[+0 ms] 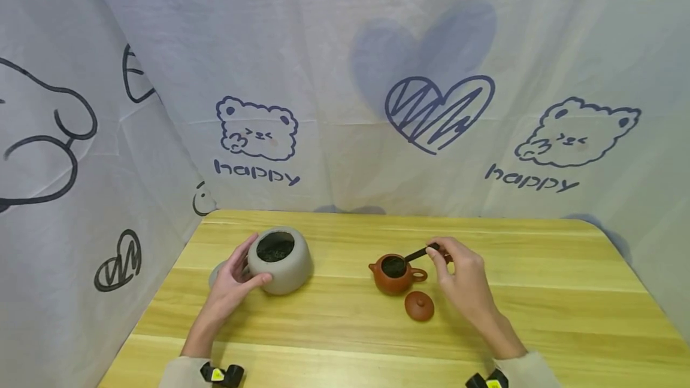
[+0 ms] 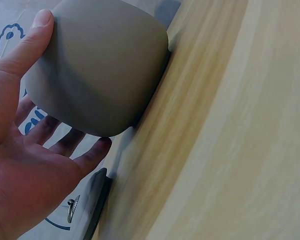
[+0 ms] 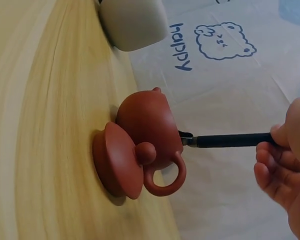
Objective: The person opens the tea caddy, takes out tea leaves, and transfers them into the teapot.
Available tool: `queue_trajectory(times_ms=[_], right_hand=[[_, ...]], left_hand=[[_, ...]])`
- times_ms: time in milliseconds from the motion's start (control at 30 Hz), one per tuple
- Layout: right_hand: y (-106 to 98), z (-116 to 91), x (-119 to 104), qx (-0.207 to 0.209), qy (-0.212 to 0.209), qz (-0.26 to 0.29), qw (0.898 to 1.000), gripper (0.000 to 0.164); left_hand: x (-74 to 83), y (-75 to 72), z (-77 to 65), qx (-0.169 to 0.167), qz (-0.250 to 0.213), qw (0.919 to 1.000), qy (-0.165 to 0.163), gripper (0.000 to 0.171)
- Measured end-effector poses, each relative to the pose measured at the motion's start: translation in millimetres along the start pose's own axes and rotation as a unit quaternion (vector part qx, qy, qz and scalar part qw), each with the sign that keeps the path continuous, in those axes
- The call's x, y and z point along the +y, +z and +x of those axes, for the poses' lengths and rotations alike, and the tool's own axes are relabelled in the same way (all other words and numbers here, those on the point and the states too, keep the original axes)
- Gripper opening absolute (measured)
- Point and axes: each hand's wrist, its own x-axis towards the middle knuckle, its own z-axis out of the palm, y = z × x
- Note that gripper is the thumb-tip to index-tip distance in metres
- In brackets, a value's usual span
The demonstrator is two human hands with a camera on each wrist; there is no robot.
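A grey tea jar [image 1: 288, 271], its mouth showing dark tea leaves [image 1: 276, 248], stands on the left part of the table. My left hand [image 1: 233, 280] holds its left side, thumb in front and fingers behind. At the right is a small red-brown clay teapot [image 1: 389, 285] with dark leaves inside. My right hand [image 1: 462, 277] pinches the black handle of a tea scoop [image 3: 235, 140], whose tip reaches into the teapot's opening and is mostly hidden there. The teapot's lid [image 1: 419, 306] lies beside it, knob up.
Partly behind my left hand, the jar's grey lid [image 2: 92, 205] with a metal ring lies on the wooden table [image 1: 345, 340]. A pale cloth [image 1: 334, 76] printed with hearts and bears hangs behind the table and along its left side.
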Motion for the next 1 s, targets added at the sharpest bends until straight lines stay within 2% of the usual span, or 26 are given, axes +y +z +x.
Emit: queue_trajectory(times_ms=[100, 267, 667, 1000], right_hand=[[-1.9, 1.7, -3.3, -0.007, -0.035, -0.009, 0.999, 0.017], [-4.7, 2.3, -6.0, -0.010, -0.062, -0.007, 0.998, 0.016], [-12.6, 0.9, -6.6, 0.014, -0.033, -0.002, 0.999, 0.018], [-7.8, 3.2, -8.9, 0.041, 0.002, 0.058, 0.997, 0.014]], left_hand=[[0.7, -0.4, 0.0, 0.003, 0.001, 1.0000, -0.002, 0.087], [1.7, -0.6, 0.8, 0.003, 0.006, 1.0000, -0.001, 0.087], [1.7, 0.7, 1.1, 0.001, 0.001, 1.0000, 0.002, 0.087], [0.2, -0.1, -0.5, 0.002, -0.002, 1.0000, -0.002, 0.087]])
